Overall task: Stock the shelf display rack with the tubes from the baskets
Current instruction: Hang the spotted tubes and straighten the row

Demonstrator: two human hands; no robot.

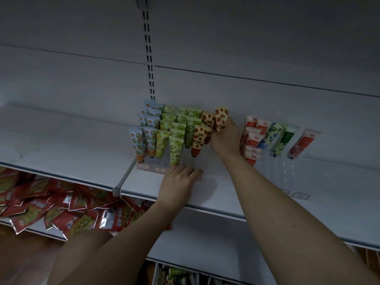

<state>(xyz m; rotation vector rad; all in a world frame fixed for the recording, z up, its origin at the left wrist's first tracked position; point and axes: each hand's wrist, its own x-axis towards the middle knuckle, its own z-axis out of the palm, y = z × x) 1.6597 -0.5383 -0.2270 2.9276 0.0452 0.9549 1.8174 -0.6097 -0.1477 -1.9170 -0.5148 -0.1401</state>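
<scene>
Lower shelf, far left: I see a loose heap of red packets lying under the white shelf.
White shelf, left part: bare board from its left end up to the rack, and I read that as the widest open room here.
Clear rack: the display rack stands on the shelf just right of the shelf joint, with orange-print tubes in its left rows, green-print tubes in the middle rows and strawberry-print tubes in the right row, all standing cap down.
Left hand: my left hand lies palm down at the rack's front edge, fingers spread and touching it, holding nothing.
Right hand: my right hand is closed around one strawberry tube, held upright at the back of the right row, touching its neighbours.
Second rack: right of my right wrist, white and red tubes, a blue-print tube, a green tube and a red tube stand with gaps between them.
Front edge: bare shelf runs between the two racks and along the lip toward me.
</scene>
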